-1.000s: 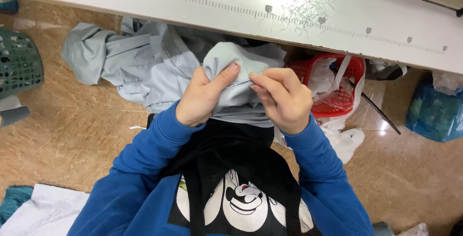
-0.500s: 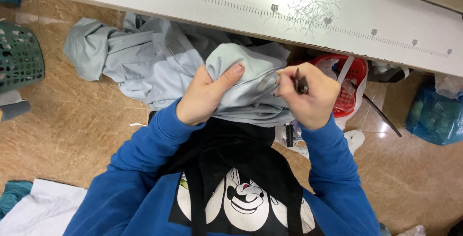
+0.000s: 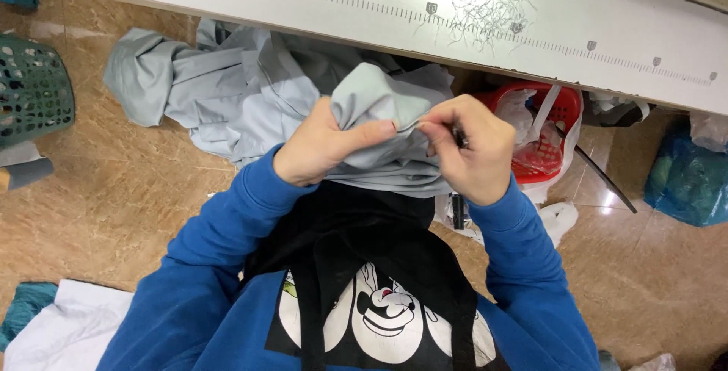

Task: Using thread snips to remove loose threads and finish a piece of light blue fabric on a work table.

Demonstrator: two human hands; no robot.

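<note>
- The left hand, at the centre of the frame, has its fingers curled shut on a bunched fold of the pale grey garment, thumb stretched along the fold's edge toward the other hand.
- The right hand, just right of centre, is closed too: its thumb and forefinger pinch the same edge of cloth, almost touching the left thumb, and a small dark tool pokes out between its fingers; what kind of tool it is cannot be told.
- The garment is held up at the middle of the frame, above the person's lap; the rest of it trails up and left onto the tan tiled floor in a crumpled heap.
- A white table edge with a printed ruler scale runs across the top of the frame, and a tangle of thread clippings lies on it right of centre.
- A red plastic basket sits just right of the right hand, under the table.
- A green basket stands at the left edge, and a blue-green bag lies at the right edge.
- White cloth lies in the lower left corner.
</note>
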